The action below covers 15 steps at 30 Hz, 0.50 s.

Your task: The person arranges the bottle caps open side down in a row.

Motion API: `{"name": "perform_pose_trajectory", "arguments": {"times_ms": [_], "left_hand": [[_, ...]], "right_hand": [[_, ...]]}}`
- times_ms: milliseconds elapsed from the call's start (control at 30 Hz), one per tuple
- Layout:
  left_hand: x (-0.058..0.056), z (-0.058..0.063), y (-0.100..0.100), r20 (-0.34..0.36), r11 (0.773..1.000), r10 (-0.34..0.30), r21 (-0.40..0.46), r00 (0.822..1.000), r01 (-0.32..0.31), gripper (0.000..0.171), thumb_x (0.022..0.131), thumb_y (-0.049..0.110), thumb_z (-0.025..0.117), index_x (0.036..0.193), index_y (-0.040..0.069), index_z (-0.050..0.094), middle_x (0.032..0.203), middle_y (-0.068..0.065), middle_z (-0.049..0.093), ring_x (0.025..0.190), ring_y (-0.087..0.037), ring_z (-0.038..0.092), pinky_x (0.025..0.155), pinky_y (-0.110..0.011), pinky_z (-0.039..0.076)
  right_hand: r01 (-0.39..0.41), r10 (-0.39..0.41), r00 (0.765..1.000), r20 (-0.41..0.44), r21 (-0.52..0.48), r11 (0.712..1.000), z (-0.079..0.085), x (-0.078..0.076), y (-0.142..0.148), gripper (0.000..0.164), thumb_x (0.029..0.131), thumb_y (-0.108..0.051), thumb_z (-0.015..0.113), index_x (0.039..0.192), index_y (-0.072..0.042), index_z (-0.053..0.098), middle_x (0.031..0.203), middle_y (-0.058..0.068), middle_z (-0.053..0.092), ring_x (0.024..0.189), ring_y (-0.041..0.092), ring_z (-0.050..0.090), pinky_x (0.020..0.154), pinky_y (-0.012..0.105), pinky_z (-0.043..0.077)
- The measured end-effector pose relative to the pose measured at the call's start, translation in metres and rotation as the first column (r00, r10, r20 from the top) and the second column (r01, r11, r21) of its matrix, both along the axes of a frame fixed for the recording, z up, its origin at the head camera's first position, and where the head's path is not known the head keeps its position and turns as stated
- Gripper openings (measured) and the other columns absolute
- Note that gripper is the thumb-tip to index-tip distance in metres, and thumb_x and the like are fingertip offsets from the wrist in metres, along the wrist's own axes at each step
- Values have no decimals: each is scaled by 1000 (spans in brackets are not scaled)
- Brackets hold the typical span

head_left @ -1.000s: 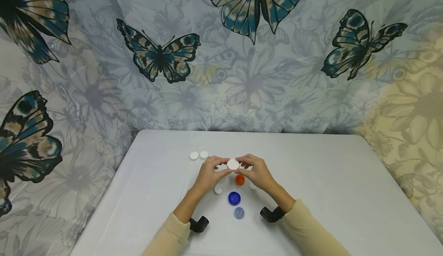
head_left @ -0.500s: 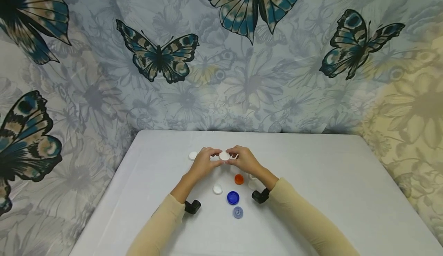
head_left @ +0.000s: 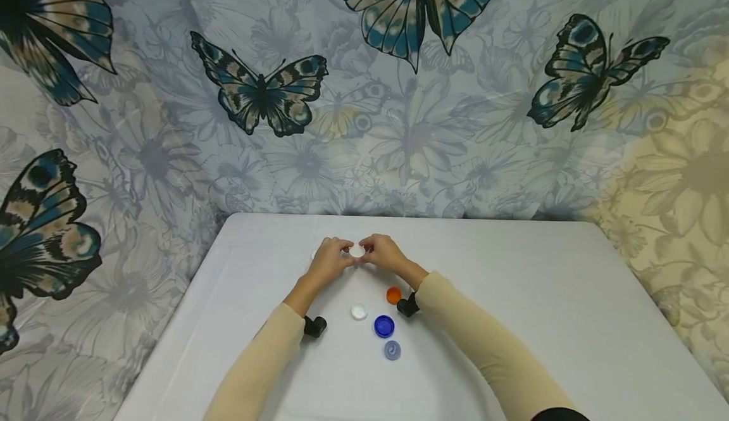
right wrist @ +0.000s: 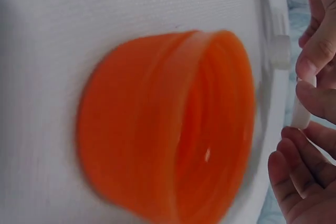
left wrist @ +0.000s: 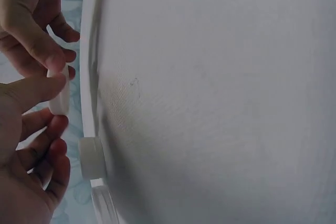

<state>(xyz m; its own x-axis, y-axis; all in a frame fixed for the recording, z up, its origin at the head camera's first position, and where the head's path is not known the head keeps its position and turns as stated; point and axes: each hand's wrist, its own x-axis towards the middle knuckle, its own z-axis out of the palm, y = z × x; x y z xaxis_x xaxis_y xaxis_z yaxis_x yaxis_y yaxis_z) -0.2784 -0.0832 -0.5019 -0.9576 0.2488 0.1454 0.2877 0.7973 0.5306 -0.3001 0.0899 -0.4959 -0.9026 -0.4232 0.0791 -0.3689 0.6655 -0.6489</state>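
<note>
Between the fingertips of both hands is a white bottle cap, held near the far part of the table. My left hand pinches its left side, thumb and fingers on the rim. My right hand pinches the right side the same way. In the left wrist view the cap is edge-on, raised above the tabletop. The right wrist view shows it between thumbs and fingers too. Just left of the left hand, a white cap is mostly hidden by it; the left wrist view shows two whitish caps there.
Nearer on the white table lie an orange cap, a whitish cap, a dark blue cap and a light blue cap. The orange cap is close under the right wrist. A butterfly-print cloth hangs behind the table.
Both hands have carried the white cap away from the body and leftward, towards the far white caps. The right forearm now covers a whitish cap seen earlier beside the orange one.
</note>
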Motion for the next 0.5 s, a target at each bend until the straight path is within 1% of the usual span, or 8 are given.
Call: {"name": "perform_pose_trajectory", "arguments": {"times_ms": [67, 167, 233, 333, 433, 500], "left_hand": [[-1, -1, 1, -11, 998, 5, -56, 1000, -6, 37, 83, 25, 77, 113, 5, 71, 95, -8, 68, 91, -24, 55, 79, -36, 50], [-1, -1, 4, -37, 990, 5, -141, 999, -10, 36, 81, 27, 79, 107, 3, 73, 88, -9, 66, 84, -24, 52, 74, -35, 48], [-1, -1, 5, -59, 982, 4, -188, 998, -15, 35, 80, 26, 80, 104, 3, 73, 86, -9, 66, 81, -24, 51, 72, -36, 47], [0, -1, 6, -82, 968, 4, -248, 997, -24, 33, 79, 24, 81, 103, 3, 74, 87, -9, 66, 81, -23, 50, 73, -37, 45], [0, -2, 4, -111, 962, -5, -272, 994, -25, 34, 77, 24, 83, 104, 5, 74, 91, -9, 67, 84, -23, 51, 75, -37, 45], [2, -2, 4, -118, 967, -6, -254, 993, -24, 36, 77, 24, 83, 106, 5, 73, 94, -9, 67, 88, -24, 52, 77, -38, 45]], "right_hand": [[3, -3, 1000, 10, 10, 1000, -4, -3, -4, 36, 77, -11, 80, 109, 3, 71, 90, 12, 69, 77, 17, 59, 70, 26, 50], [8, -9, 1000, 19, 40, 999, -9, -5, -9, 35, 77, -11, 81, 108, 3, 72, 89, 12, 69, 78, 17, 59, 73, 27, 50], [9, -10, 1000, 21, 57, 998, -10, -6, -12, 35, 77, -11, 81, 108, 3, 71, 88, 11, 69, 78, 17, 59, 74, 29, 50], [13, -15, 999, 34, 82, 997, -9, -7, -16, 37, 76, -10, 80, 110, 3, 71, 89, 11, 67, 79, 18, 59, 76, 32, 51], [7, -13, 999, 45, 119, 993, -7, -8, -19, 40, 76, -9, 79, 113, 3, 69, 90, 11, 66, 81, 20, 59, 80, 35, 51], [-1, -6, 999, 45, 149, 989, -6, -7, -19, 41, 77, -9, 78, 116, 2, 68, 92, 11, 66, 83, 21, 59, 82, 36, 51]]}}
